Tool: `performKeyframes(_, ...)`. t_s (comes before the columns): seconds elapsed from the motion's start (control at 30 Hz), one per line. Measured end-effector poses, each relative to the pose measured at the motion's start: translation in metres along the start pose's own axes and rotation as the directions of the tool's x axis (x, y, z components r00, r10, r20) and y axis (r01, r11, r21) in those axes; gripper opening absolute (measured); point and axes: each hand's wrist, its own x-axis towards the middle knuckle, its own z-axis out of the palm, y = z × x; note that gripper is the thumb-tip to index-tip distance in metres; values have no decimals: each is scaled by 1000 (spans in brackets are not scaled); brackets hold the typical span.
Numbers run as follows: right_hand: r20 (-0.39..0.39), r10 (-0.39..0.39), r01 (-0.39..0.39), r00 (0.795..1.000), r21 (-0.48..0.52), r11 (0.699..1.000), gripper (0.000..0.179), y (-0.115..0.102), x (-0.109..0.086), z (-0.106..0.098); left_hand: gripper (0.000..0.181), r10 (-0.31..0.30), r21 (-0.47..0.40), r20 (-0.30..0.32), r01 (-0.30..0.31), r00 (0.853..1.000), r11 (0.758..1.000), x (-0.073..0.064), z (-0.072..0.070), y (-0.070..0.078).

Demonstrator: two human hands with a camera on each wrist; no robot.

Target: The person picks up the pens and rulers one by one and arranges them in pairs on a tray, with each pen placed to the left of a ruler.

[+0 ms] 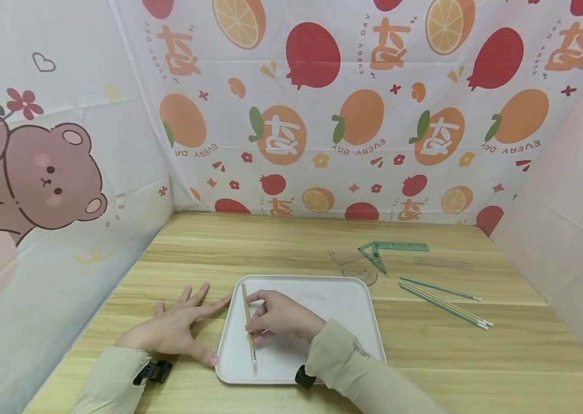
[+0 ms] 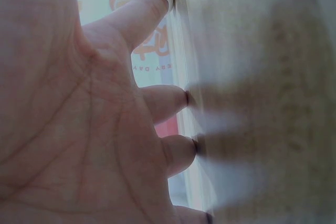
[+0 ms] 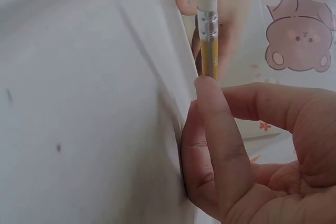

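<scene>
Over the left part of a white tray [image 1: 333, 322], my right hand [image 1: 283, 316] pinches a yellow pencil [image 1: 246, 307] between thumb and fingers. In the right wrist view the pencil's white eraser [image 3: 208, 1] and metal band stick up past the fingertips. The pencil lies roughly lengthwise to the tray's left side, eraser end towards me. My left hand [image 1: 175, 325] is spread on the table, its thumb and index finger touching the tray's left edge. The left wrist view shows its open palm [image 2: 79, 129], with fingertips down on the wood.
Right of the tray lie several pencils [image 1: 441, 305], yellow and green. Behind them are a green ruler [image 1: 402, 246], a green set square [image 1: 374, 257], a clear protractor [image 1: 361, 275] and a clear ruler [image 1: 444, 264]. Printed cloth walls [image 1: 322, 115] stand around the wooden table [image 1: 478, 356].
</scene>
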Motion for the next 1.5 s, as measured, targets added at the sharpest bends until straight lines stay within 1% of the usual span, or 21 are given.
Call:
performKeyframes(0.13,-19,-2,1,1000,-33,999,60,2,2,3,121,-3,2,-5,3,1000,1000,-1,0,0)
performKeyframes(0.27,-26,-11,8,1000,-108,994,63,1,2,5,121,1,8,-10,-1,1000,1000,-1,1,0)
performKeyframes(0.4,-32,-13,8,999,-159,987,65,-1,2,8,120,0,20,-10,0,1000,1000,0,2,-1)
performKeyframes(0.6,-53,-21,14,998,-144,989,66,-2,1,13,119,-3,16,-2,3,1000,1000,0,1,-1)
performKeyframes(0.8,-61,-22,10,998,-190,982,67,-3,1,15,119,-5,16,0,5,1000,1000,0,1,-2)
performKeyframes(0.97,-66,-15,4,998,-172,985,67,-5,1,17,119,-7,18,2,7,1000,1000,1,1,-2)
performKeyframes(1.23,-69,-16,2,998,-194,981,65,-5,1,16,119,-3,33,-1,3,1000,999,0,0,1)
performKeyframes(1.5,-72,-6,-9,997,-201,980,64,-5,2,17,119,-6,24,0,6,1000,1000,0,0,2)
